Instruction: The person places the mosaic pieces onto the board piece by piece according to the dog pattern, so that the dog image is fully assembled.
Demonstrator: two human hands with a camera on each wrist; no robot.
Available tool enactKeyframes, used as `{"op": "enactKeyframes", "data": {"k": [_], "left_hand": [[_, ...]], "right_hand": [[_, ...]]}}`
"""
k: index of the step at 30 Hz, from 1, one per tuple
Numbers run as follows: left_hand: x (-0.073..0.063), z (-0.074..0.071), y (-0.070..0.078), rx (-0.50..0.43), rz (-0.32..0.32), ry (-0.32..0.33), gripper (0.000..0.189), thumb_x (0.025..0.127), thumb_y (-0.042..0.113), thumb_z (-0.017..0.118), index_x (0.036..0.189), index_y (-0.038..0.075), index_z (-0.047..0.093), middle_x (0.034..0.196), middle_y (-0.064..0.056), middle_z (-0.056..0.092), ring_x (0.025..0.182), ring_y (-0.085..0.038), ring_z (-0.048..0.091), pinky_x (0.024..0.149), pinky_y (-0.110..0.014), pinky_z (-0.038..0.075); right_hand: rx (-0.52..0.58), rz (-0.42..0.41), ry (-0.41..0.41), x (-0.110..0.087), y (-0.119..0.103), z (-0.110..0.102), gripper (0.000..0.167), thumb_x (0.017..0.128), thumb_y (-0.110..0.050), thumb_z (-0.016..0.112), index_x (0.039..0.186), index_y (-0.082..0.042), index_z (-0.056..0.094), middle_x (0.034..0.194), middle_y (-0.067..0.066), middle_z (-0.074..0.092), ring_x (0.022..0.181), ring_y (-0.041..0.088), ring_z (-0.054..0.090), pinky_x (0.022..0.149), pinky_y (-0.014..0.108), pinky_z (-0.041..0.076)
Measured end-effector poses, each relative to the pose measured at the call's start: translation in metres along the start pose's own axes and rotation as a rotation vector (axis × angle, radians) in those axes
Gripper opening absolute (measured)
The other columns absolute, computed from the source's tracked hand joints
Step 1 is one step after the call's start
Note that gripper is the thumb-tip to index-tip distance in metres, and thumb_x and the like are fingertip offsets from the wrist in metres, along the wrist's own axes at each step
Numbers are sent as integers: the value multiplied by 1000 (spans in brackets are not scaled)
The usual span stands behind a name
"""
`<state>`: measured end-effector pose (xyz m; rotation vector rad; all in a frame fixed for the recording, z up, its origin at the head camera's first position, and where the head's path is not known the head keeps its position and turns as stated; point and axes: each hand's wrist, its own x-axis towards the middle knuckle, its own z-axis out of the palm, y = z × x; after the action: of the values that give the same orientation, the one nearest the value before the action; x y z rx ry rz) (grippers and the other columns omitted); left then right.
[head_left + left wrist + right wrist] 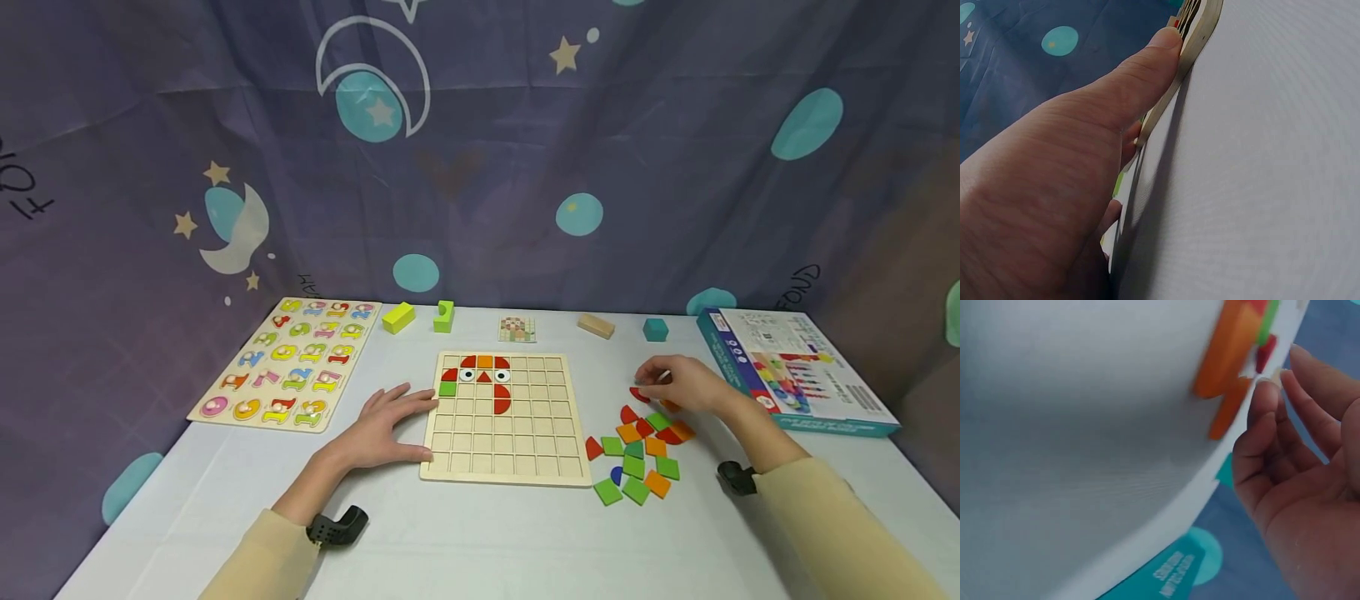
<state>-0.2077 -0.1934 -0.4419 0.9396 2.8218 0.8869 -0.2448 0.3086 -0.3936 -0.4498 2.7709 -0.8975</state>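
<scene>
A wooden grid board (pixel 502 458) lies mid-table, with red, orange and green pieces and two eye pieces set in its upper left squares. My left hand (pixel 386 427) rests at its left side, fingers spread and touching the edge. The left wrist view shows the thumb (pixel 1147 69) against the board's rim (pixel 1194 53). Over the loose pieces on the right, my right hand (pixel 684 383) has loosely bent fingers, their tips right at a red curved piece (pixel 640 395). In the right wrist view, a gap separates thumb and fingertips, with a red piece (pixel 1266 355) just beyond.
Loose green, orange and red tiles, such as a green square (pixel 608 492), lie right of the board. A number puzzle (pixel 285 367) is at left, a box (pixel 802 371) at right. Along the back stand yellow-green blocks (pixel 399 317), a picture card (pixel 517 329), a wooden block (pixel 596 325) and a teal cube (pixel 656 330).
</scene>
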Motion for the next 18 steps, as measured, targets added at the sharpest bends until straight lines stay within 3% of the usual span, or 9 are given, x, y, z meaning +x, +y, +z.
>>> {"op": "enactKeyframes", "data": {"k": [10, 18], "left_hand": [[0, -1, 1, -9, -8, -8, 77, 80, 52, 82, 144, 17, 58, 156, -2, 44, 149, -40, 20, 117, -62, 5], [0, 0, -1, -9, -4, 0, 75, 80, 51, 82, 143, 17, 59, 155, -1, 45, 149, -39, 22, 117, -63, 6]], "right_hand": [[2, 45, -64, 5, 3, 5, 24, 91, -13, 76, 111, -2, 67, 99, 7, 61, 90, 24, 54, 75, 31, 55], [20, 59, -68, 7, -6, 6, 21, 93, -12, 74, 108, -3, 62, 92, 8, 56, 76, 22, 53, 62, 28, 51]]}}
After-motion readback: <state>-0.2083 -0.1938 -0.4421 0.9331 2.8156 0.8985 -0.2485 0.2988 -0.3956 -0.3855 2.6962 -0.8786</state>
